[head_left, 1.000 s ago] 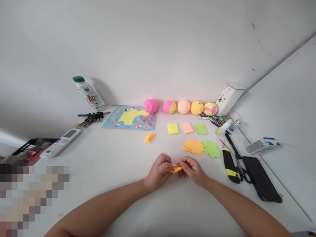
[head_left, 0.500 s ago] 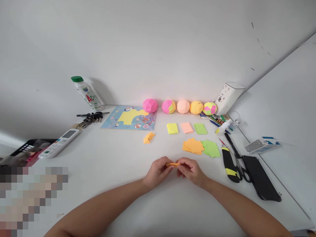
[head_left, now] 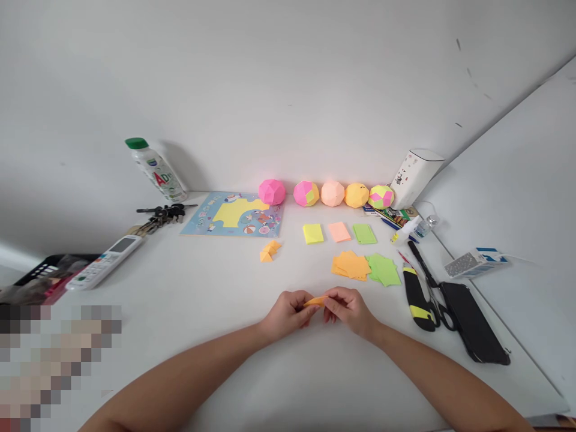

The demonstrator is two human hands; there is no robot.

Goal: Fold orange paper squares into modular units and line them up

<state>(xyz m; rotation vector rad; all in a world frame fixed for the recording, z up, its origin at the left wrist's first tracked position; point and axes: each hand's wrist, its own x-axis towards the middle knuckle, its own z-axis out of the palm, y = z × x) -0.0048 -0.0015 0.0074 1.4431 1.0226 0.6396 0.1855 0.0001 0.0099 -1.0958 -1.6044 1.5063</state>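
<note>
Between my two hands is a small folded piece of orange paper (head_left: 316, 301). My left hand (head_left: 287, 316) pinches its left end, and my right hand (head_left: 350, 312) pinches the right end. Fingers cover much of the paper, so its full shape is hidden. Beyond my hands lie a spread stack of orange paper squares (head_left: 351, 265) and, touching it, a stack of green squares (head_left: 384, 269). A folded orange paper piece (head_left: 270, 251) with pointed corners rests farther left. Yellow (head_left: 312, 234), peach (head_left: 339, 232) and green (head_left: 364, 234) pads form a row behind.
Several faceted paper balls (head_left: 332, 194) line the wall. At left are a bottle (head_left: 157, 171), keys (head_left: 164, 215), a remote control (head_left: 105, 264) and a puzzle board (head_left: 193, 225). A utility knife (head_left: 417, 298), scissors (head_left: 435, 300), black phone (head_left: 474, 324) and glue bottle (head_left: 405, 231) lie at right.
The orange paper was tilted with an opened fold showing; now it is held flatter and narrower. My left fingers have come down and closed around its left end. The view has shifted slightly.
</note>
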